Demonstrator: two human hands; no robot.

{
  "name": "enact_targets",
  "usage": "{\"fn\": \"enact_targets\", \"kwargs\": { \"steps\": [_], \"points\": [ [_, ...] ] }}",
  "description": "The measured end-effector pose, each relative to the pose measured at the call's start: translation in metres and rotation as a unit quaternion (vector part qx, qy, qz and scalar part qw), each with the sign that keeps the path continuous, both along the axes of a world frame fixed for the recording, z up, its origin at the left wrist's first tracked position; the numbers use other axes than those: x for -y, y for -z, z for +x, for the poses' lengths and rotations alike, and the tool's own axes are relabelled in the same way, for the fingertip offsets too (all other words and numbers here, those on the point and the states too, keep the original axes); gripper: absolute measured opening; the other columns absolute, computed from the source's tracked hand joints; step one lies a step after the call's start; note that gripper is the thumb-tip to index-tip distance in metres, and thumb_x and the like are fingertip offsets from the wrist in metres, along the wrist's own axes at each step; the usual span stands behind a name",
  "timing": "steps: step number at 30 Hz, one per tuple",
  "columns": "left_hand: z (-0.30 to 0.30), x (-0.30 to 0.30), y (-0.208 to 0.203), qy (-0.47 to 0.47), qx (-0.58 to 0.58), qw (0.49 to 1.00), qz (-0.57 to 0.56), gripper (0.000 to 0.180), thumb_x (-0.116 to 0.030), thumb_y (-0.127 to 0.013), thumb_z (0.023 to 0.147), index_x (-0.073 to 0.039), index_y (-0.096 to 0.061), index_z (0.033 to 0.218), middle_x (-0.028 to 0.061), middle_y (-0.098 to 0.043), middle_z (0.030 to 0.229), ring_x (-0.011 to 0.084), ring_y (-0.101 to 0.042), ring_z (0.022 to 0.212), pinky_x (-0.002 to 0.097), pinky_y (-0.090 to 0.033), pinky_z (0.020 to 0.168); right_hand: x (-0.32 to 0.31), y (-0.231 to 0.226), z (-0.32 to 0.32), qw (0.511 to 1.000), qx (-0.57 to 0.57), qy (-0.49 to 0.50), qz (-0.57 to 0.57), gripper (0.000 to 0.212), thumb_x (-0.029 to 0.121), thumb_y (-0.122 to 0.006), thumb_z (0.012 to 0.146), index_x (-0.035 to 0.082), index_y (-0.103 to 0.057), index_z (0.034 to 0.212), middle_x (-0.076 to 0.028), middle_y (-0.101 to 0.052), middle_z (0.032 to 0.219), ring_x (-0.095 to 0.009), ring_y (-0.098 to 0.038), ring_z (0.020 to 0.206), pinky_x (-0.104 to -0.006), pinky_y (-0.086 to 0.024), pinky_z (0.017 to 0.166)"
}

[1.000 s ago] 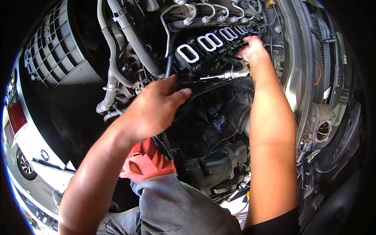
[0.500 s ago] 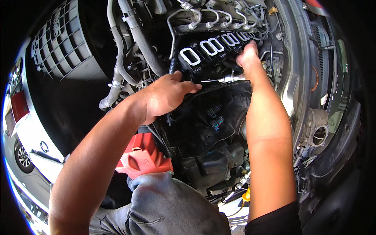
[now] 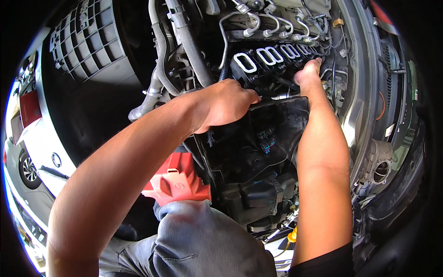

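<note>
Both hands are in the engine bay: the left hand (image 3: 226, 104) is curled shut on the near edge of the black manifold (image 3: 272, 62), while the right hand (image 3: 308, 73) presses its far end, though I cannot tell its grip. Metal fuel pipes (image 3: 258, 21) arch just behind the manifold. A red cap (image 3: 177, 181) sits below the left forearm.

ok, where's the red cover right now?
Head view, lower centre-left: the red cover sits under the left forearm, just above the grey-clad knee and left of the black engine housing.
</note>
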State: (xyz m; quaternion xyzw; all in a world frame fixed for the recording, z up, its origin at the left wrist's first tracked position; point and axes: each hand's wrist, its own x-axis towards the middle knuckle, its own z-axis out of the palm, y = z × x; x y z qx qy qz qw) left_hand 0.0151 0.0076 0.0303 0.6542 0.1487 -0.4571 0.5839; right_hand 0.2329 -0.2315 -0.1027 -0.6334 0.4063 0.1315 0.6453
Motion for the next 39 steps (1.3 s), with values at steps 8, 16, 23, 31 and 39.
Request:
{"fn": "enact_targets", "kwargs": {
  "steps": [8, 16, 23, 31, 39],
  "points": [
    [-0.007, 0.006, -0.001, -0.027, -0.039, 0.999, 0.010, 0.045, -0.036, -0.046, 0.104, -0.012, -0.061, 0.139, 0.0171, -0.052, 0.140, 0.0342, -0.050, 0.134, 0.0427, -0.044, 0.109, 0.006, 0.001, 0.001, 1.000, 0.009, -0.006, -0.023, 0.073, 0.056, -0.031, 0.104, 0.005, -0.034, 0.157, -0.011, -0.033, 0.165, -0.029, -0.034, 0.150, -0.0501, -0.022, 0.123],
    [-0.012, 0.006, 0.014, -0.002, 0.019, 1.000, 0.007, 0.041, -0.032, -0.044, 0.107, -0.010, -0.062, 0.137, 0.0187, -0.053, 0.134, 0.0329, -0.053, 0.129, 0.0396, -0.044, 0.109, 0.019, 0.027, 0.013, 1.000, -0.012, -0.024, -0.008, 0.066, 0.049, -0.036, 0.106, 0.004, -0.038, 0.154, -0.015, -0.035, 0.163, -0.031, -0.042, 0.145, -0.0472, -0.031, 0.119],
    [-0.006, 0.003, -0.008, -0.032, -0.058, 0.997, 0.030, 0.067, -0.055, -0.048, 0.103, 0.002, -0.058, 0.135, 0.0213, -0.060, 0.132, 0.0320, -0.061, 0.122, 0.0421, -0.049, 0.101, 0.033, 0.036, 0.013, 0.997, -0.014, -0.069, -0.022, 0.062, 0.047, -0.035, 0.108, 0.008, -0.036, 0.156, -0.016, -0.034, 0.163, -0.033, -0.041, 0.146, -0.0495, -0.032, 0.119],
    [-0.003, 0.007, -0.002, -0.082, -0.056, 0.993, 0.056, 0.061, -0.053, -0.043, 0.107, 0.001, -0.063, 0.127, 0.0152, -0.065, 0.100, 0.0242, -0.062, 0.091, 0.0449, -0.052, 0.079, 0.033, 0.038, 0.024, 0.988, -0.060, -0.110, -0.095, 0.066, 0.049, -0.031, 0.109, 0.004, -0.031, 0.157, -0.017, -0.032, 0.164, -0.032, -0.041, 0.146, -0.0492, -0.032, 0.119],
    [-0.005, 0.008, 0.037, 0.074, 0.087, 0.990, 0.089, 0.051, -0.042, -0.044, 0.109, 0.001, -0.065, 0.124, 0.0163, -0.066, 0.106, 0.0280, -0.061, 0.094, 0.0438, -0.050, 0.084, 0.029, 0.034, 0.017, 0.994, -0.024, -0.089, -0.061, 0.066, 0.048, -0.033, 0.107, 0.004, -0.031, 0.157, -0.017, -0.032, 0.165, -0.032, -0.037, 0.148, -0.0489, -0.029, 0.121]
  ]
}}
